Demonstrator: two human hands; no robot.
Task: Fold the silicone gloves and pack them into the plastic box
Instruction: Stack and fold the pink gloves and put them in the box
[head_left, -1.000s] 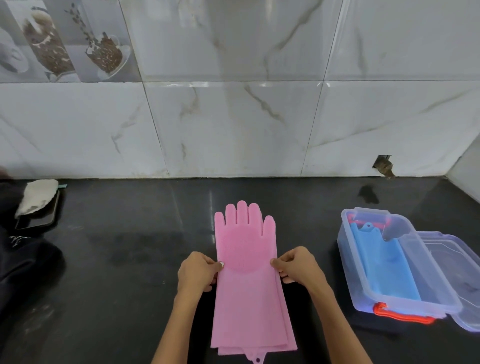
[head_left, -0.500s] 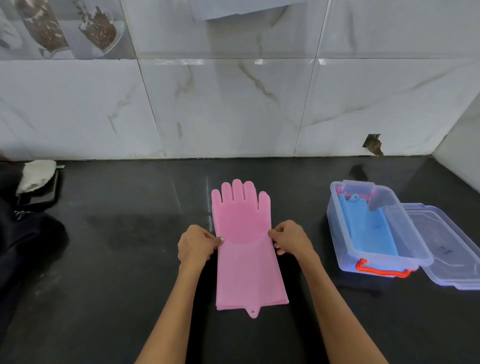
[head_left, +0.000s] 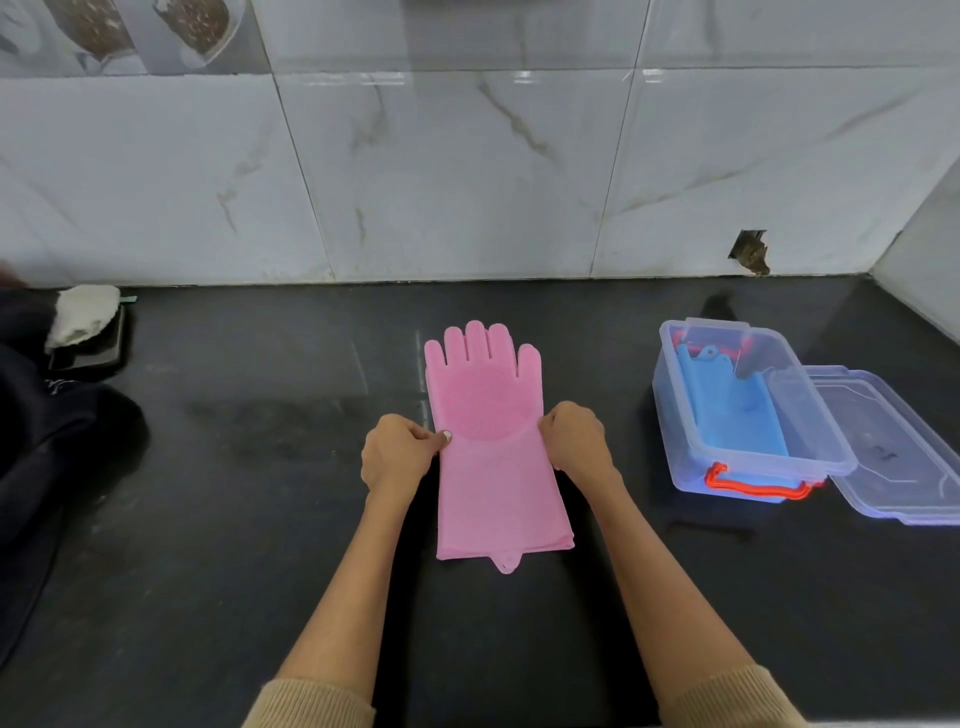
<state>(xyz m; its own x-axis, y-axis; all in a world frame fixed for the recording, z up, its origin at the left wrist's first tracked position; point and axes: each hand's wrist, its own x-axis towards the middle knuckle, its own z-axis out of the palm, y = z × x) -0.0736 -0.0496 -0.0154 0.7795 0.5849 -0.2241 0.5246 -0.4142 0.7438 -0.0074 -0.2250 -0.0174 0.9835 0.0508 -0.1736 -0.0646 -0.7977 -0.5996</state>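
Observation:
A pink silicone glove (head_left: 496, 478) lies flat on the black counter, fingers pointing at the wall, a second pink layer showing under its cuff. My left hand (head_left: 397, 452) pinches its left edge at the wrist. My right hand (head_left: 574, 436) pinches the right edge at the same height. To the right stands the clear plastic box (head_left: 810, 415) with an orange handle, and folded blue gloves (head_left: 737, 415) lie inside it.
The box's clear lid (head_left: 893, 447) rests open against the box's right side. A dark cloth (head_left: 47, 431) and a white object on a dark tray (head_left: 83, 317) sit at the left. A marble tiled wall (head_left: 467, 171) backs the counter.
The view has tilted so the glove and box sit further from me in frame. Both hands keep the same pinch on the glove's edges.

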